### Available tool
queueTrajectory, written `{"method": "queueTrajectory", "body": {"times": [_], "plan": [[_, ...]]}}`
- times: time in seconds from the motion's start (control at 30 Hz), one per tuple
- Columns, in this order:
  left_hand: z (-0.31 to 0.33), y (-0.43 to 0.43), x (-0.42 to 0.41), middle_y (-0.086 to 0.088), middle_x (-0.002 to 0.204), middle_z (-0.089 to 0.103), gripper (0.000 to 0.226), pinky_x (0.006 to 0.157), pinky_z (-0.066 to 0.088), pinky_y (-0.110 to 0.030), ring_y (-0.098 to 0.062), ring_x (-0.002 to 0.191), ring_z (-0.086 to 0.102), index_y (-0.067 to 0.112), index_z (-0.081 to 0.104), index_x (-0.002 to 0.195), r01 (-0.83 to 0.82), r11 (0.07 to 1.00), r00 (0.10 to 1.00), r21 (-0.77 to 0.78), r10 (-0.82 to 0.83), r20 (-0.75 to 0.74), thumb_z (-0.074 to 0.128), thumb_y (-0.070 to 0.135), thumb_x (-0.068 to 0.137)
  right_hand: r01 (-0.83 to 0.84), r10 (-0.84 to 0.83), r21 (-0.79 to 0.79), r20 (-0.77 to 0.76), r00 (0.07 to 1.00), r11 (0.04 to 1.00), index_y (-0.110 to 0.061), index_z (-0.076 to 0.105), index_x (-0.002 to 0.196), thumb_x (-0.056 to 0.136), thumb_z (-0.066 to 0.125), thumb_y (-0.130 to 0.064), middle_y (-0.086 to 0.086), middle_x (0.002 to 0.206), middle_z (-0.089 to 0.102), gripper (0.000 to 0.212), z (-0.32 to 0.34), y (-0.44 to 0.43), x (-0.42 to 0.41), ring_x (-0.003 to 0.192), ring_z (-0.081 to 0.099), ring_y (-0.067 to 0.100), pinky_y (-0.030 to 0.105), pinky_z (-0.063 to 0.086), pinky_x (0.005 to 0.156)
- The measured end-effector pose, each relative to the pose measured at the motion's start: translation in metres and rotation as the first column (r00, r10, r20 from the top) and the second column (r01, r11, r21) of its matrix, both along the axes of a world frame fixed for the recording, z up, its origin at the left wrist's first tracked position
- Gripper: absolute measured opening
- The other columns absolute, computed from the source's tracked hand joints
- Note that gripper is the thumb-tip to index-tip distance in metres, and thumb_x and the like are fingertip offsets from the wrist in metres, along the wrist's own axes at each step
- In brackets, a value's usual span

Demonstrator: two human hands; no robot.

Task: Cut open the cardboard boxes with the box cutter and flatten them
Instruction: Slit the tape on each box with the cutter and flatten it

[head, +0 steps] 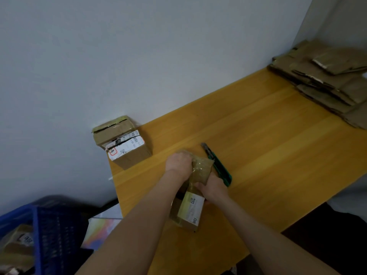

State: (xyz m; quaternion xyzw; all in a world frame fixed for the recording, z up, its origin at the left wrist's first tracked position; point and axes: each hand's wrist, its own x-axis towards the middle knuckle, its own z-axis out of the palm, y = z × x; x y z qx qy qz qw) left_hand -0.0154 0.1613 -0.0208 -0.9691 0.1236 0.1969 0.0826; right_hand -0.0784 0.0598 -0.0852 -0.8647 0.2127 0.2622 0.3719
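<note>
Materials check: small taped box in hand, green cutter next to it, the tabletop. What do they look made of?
Small brown taped box: likely cardboard, matte brown, under glossy clear tape that catches light; white paper label. Green box cutter: smooth handle, probably plastic; grey tip looks metal. Yellow-orange tabletop: wood or wood-look laminate, lengthwise grain lines, slight sheen; can't tell which.
</note>
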Motion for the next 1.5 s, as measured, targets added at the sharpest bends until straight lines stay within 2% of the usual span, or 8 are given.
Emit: {"method": "queueTrajectory", "body": {"times": [0.63, 0.8, 0.9, 1.0, 1.1, 1.27, 1.4, 1.5], "plan": [[0.017, 0.041, 0.018, -0.01, 0.092, 0.057, 0.031, 0.076, 0.043, -0.032, -0.025, 0.085, 0.055, 0.001, 0.062, 0.104, 0.016, 0.991, 0.968, -0.134, -0.049, -0.245, 0.036, 0.017, 0.102, -0.035, 0.038, 0.172, -0.014, 0.999, 0.985, -0.015, 0.045, 0.127, 0.093, 0.061, -0.025, 0.009, 0.116, 0.06, 0.039, 0.007, -0.012, -0.003, 0.094, 0.065, 0.029, 0.043, 0.061, 0.064], [0.01, 0.043, 0.005, -0.012, 0.105, 0.065, 0.029, 0.07, 0.041, -0.032, -0.024, 0.086, 0.056, 0.009, 0.059, 0.108, -0.006, 0.992, 0.992, -0.127, -0.01, -0.129, 0.042, 0.031, 0.101, -0.008, 0.01, 0.241, -0.008, 1.0, 0.97, -0.016, 0.051, 0.128, 0.093, 0.059, -0.037, 0.008, 0.113, 0.064, 0.042, 0.007, -0.02, -0.002, 0.095, 0.066, 0.025, 0.038, 0.06, 0.066], [0.002, 0.043, -0.009, -0.007, 0.103, 0.063, 0.04, 0.066, 0.04, -0.032, -0.022, 0.084, 0.055, 0.014, 0.052, 0.122, -0.099, 0.984, 0.994, -0.151, 0.091, -0.06, 0.044, 0.045, 0.099, -0.017, 0.02, -0.022, 0.133, 0.991, 1.0, -0.016, 0.063, 0.115, 0.093, 0.043, -0.059, 0.003, 0.093, 0.067, 0.052, 0.01, -0.038, 0.008, 0.081, 0.065, 0.019, 0.035, 0.057, 0.068], [-0.005, 0.04, -0.019, -0.004, 0.095, 0.055, 0.045, 0.064, 0.041, -0.029, -0.019, 0.079, 0.05, 0.015, 0.045, 0.129, -0.125, 0.974, 0.992, -0.187, 0.124, -0.015, 0.04, 0.049, 0.1, -0.013, 0.056, -0.32, 0.127, 0.99, 0.947, -0.017, 0.05, 0.131, 0.095, 0.049, -0.05, 0.007, 0.123, 0.056, 0.05, 0.005, -0.052, 0.028, 0.111, 0.054, 0.024, 0.037, 0.05, 0.081], [-0.012, 0.039, -0.019, -0.001, 0.087, 0.053, 0.045, 0.059, 0.04, -0.027, -0.017, 0.074, 0.051, 0.016, 0.045, 0.127, -0.129, 0.97, 0.99, -0.204, 0.137, 0.029, 0.038, 0.051, 0.1, -0.082, 0.094, -0.401, 0.01, 0.996, 0.913, -0.013, 0.041, 0.136, 0.094, 0.056, -0.042, 0.01, 0.134, 0.048, 0.053, -0.006, -0.052, 0.041, 0.123, 0.045, 0.027, 0.039, 0.046, 0.091], [-0.015, 0.037, -0.015, 0.005, 0.072, 0.049, 0.038, 0.046, 0.031, -0.021, -0.008, 0.058, 0.045, 0.017, 0.046, 0.121, -0.164, 0.961, 0.985, -0.225, 0.17, 0.009, 0.041, 0.048, 0.1, -0.081, 0.082, -0.359, -0.013, 0.997, 0.93, -0.013, 0.054, 0.119, 0.098, 0.049, -0.035, 0.008, 0.107, 0.06, 0.031, -0.024, -0.052, 0.041, 0.095, 0.059, 0.023, 0.035, 0.051, 0.072], [-0.011, 0.028, -0.016, 0.002, 0.076, 0.052, 0.037, 0.057, 0.041, -0.026, -0.016, 0.069, 0.053, 0.015, 0.053, 0.113, -0.227, 0.944, 0.972, -0.241, 0.235, 0.006, 0.041, 0.048, 0.1, 0.093, -0.064, -0.122, 0.224, 0.972, 0.988, -0.011, 0.058, 0.1, 0.1, 0.042, -0.035, 0.005, 0.083, 0.06, 0.029, 0.004, -0.055, 0.034, 0.068, 0.056, 0.019, 0.03, 0.047, 0.056], [-0.008, 0.023, -0.018, -0.003, 0.082, 0.057, 0.039, 0.063, 0.046, -0.029, -0.02, 0.075, 0.056, 0.012, 0.057, 0.107, -0.248, 0.938, 0.967, -0.24, 0.254, -0.006, 0.041, 0.047, 0.1, -0.062, 0.073, -0.045, 0.29, 0.954, 0.997, -0.019, 0.053, 0.113, 0.099, 0.044, -0.032, 0.0, 0.082, 0.06, 0.021, 0.036, -0.048, 0.008, 0.067, 0.059, 0.017, 0.035, 0.053, 0.058]]}}
